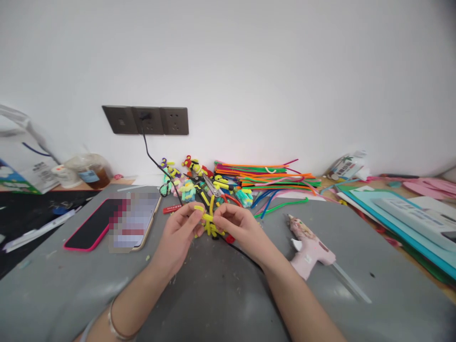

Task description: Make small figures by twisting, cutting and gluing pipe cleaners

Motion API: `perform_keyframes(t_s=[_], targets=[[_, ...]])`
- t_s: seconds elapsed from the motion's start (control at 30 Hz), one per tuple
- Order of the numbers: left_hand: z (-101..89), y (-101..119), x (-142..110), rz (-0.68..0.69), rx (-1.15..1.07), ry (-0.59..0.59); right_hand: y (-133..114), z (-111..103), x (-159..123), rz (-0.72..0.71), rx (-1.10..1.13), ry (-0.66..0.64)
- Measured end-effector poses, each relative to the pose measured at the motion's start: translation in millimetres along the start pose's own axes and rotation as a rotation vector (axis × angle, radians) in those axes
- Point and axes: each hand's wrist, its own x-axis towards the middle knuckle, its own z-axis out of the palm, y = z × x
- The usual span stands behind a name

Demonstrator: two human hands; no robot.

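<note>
Both hands meet above the middle of the grey mat (221, 294), fingers pinched on a yellow pipe cleaner (208, 217). My left hand (181, 230) grips its left part between thumb and forefinger. From the other side, my right hand (240, 225) pinches it near where a short yellow end stands upright. Just below and behind the fingers lie several cut yellow pipe cleaner pieces (211, 229), partly hidden by the hands. Beyond them rest pliers (210, 185) with red handles among small pipe cleaner figures (194, 166).
A pink hot glue gun (309, 244) with a glue stick lies at right. Pipe cleaner bundles (263, 175) lie along the wall. Two phones (96, 225) are at left. A black cord (149, 154) runs from the wall socket (146, 120). A drink cup (94, 173) stands back left.
</note>
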Motion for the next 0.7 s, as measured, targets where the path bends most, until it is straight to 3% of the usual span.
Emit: perform_keyframes(t_s=[0.3,0.7], targets=[[-5.4,4.2,1.2,0.1,0.203,-0.111,-0.1,-2.2,-0.5,0.019,-0.014,-0.042],[-10.6,6.9,7.7,0.146,0.334,0.002,-1.7,-1.1,-0.3,0.004,0.048,0.045]])
